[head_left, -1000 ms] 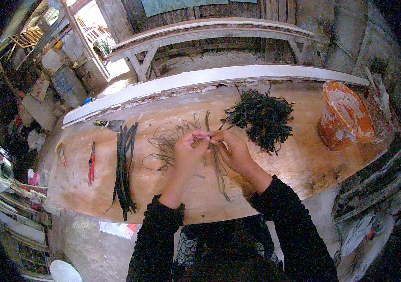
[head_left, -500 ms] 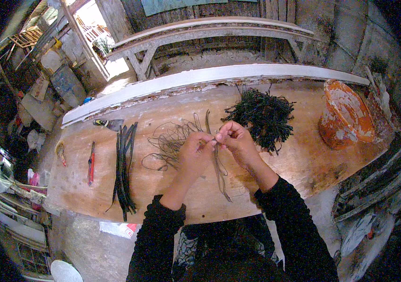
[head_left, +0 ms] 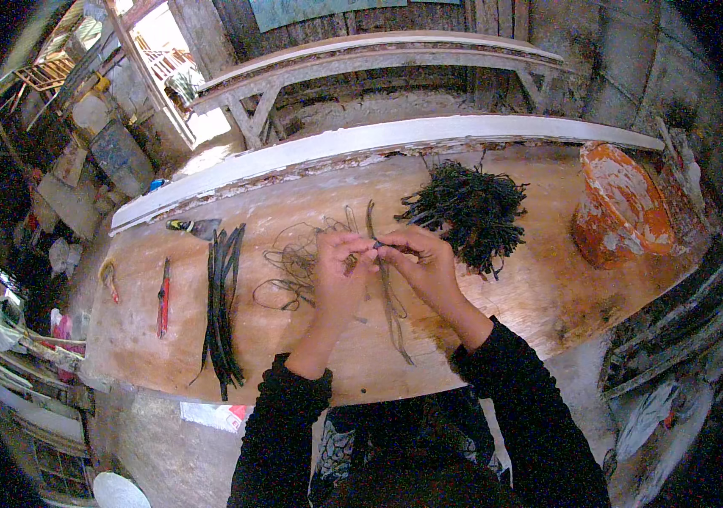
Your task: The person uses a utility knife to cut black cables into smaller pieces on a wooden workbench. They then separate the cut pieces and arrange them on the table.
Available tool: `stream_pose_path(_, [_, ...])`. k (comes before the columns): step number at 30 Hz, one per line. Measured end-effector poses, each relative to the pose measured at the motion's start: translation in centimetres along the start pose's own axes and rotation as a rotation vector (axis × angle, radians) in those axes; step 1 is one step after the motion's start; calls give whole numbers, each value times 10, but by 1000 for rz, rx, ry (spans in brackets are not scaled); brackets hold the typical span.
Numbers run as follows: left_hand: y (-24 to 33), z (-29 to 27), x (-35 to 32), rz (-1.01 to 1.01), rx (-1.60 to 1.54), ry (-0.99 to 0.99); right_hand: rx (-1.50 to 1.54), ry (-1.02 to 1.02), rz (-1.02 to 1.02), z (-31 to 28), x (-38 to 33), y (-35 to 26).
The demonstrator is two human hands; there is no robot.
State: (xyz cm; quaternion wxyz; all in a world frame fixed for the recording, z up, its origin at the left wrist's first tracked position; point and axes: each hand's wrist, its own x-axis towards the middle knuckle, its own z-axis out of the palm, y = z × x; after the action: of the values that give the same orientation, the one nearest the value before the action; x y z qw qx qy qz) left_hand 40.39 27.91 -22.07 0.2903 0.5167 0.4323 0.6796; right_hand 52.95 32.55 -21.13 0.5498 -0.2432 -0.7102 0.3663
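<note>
Over the middle of the table, my left hand (head_left: 341, 269) and my right hand (head_left: 422, 259) meet fingertip to fingertip. Both pinch a thin dark strip (head_left: 393, 320); one end stands up past the fingers and its longer part hangs toward me. The exact spot between the fingertips is too small to make out. Beside and partly behind my left hand lies a tangle of thin looped cord (head_left: 281, 264). Beyond my right hand sits a heap of short black strips (head_left: 473, 212), seemingly knotted. Left of the cord, long black strips (head_left: 224, 313) lie in a bundle.
A red-handled tool (head_left: 164, 296), a small brush-like thing (head_left: 110, 281) and a scraper (head_left: 196, 228) lie on the left of the wooden table (head_left: 132, 339). An orange bucket (head_left: 586, 229) smeared with white stands at the right. A long white board (head_left: 361, 137) runs along the back.
My hands have shifted slightly left, still pinching the strip. The fingers of my left hand are more raised and my right hand has turned a little.
</note>
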Motion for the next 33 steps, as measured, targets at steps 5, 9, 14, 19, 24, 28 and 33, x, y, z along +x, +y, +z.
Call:
stream_pose_path(5, [-11, -4, -1, 214, 395, 3, -226, -10, -150, -1, 0, -1])
stream_pose_path(9, [1, 3, -4, 41, 224, 35, -226, -38, -99, 0, -3, 0])
stream_pose_path(14, [-6, 2, -4, 143, 347, 63, -252, -79, -42, 1, -4, -1])
stream_pose_path(19, [-6, 5, -4, 50, 277, 69, -246, -84, 7, 1, -4, 0])
stream_pose_path(24, [-9, 3, -3, 89, 350, 66, 110, -141, 209, 6, -7, 12])
stream_pose_path(28, [-7, 3, 0, -2, 209, 67, 498, -240, 356, 5, -3, 18])
stream_pose_path(33, [-7, 0, 3, 60, 124, 57, 794, -328, 505, 3, -1, 19])
